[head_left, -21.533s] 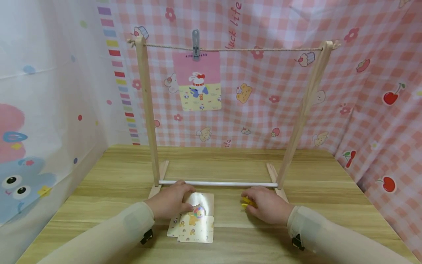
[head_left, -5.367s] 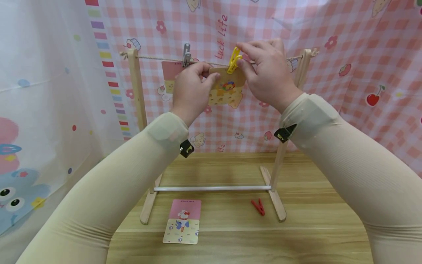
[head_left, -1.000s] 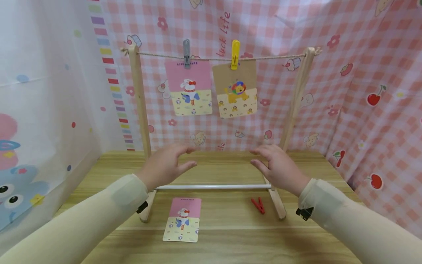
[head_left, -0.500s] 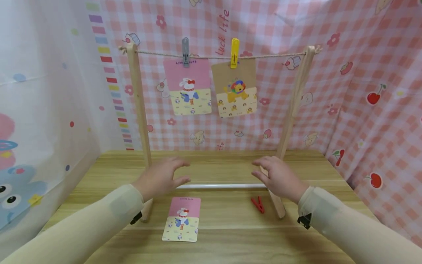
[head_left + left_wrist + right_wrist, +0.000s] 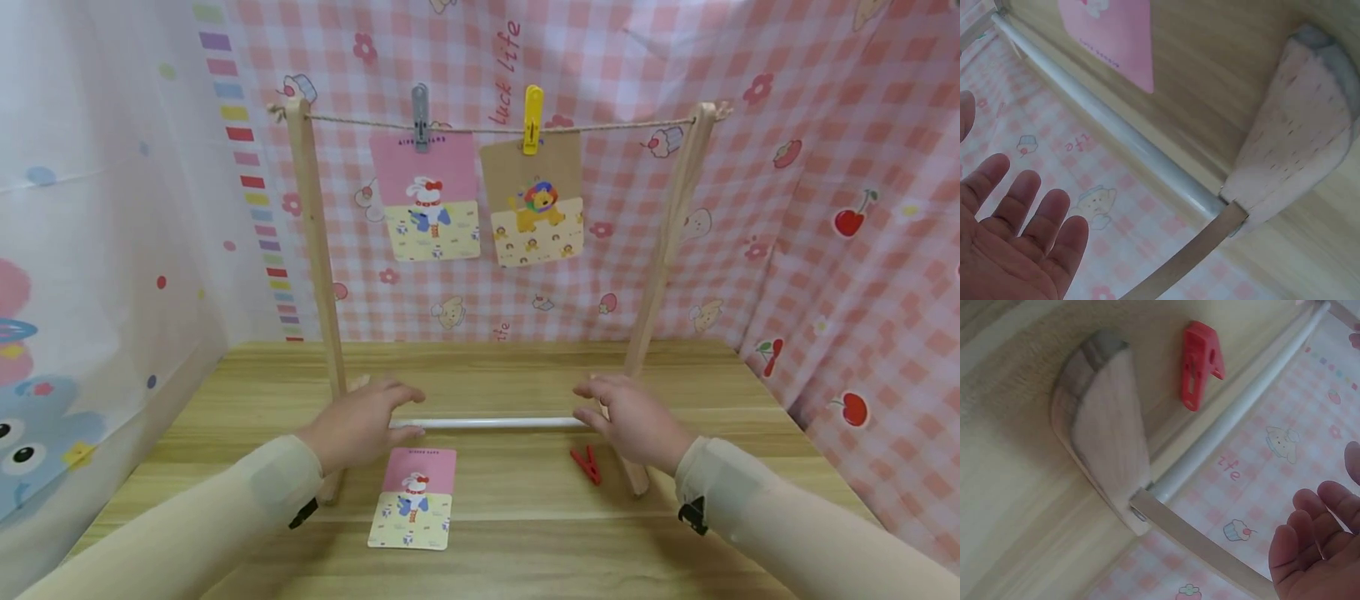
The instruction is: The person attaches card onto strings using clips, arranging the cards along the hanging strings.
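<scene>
My left hand (image 5: 360,423) hovers with relaxed fingers by the frame's left post, holding nothing. Just below it a pink-and-yellow rabbit card (image 5: 411,500) lies flat on the table. My right hand (image 5: 632,417), also relaxed and holding nothing, is in front of the right post, above and right of a red clothespin (image 5: 587,465) on the table. On the twine (image 5: 622,126) a grey clothespin (image 5: 421,117) holds another rabbit card (image 5: 429,217), and a yellow clothespin (image 5: 532,121) holds a brown lion card (image 5: 534,204). Both hanging cards tilt slightly.
The wooden frame has a left post (image 5: 315,242), a right post (image 5: 675,225) and a white crossbar (image 5: 495,423) low between them. Its feet, such as the right foot (image 5: 1107,425), rest on the wood-grain table (image 5: 510,550). A pink checked curtain (image 5: 600,50) hangs behind.
Since several seconds ago, the lion card has been clipped to the twine by the yellow clothespin and let go. Over the last second both hands have lowered toward the table.
</scene>
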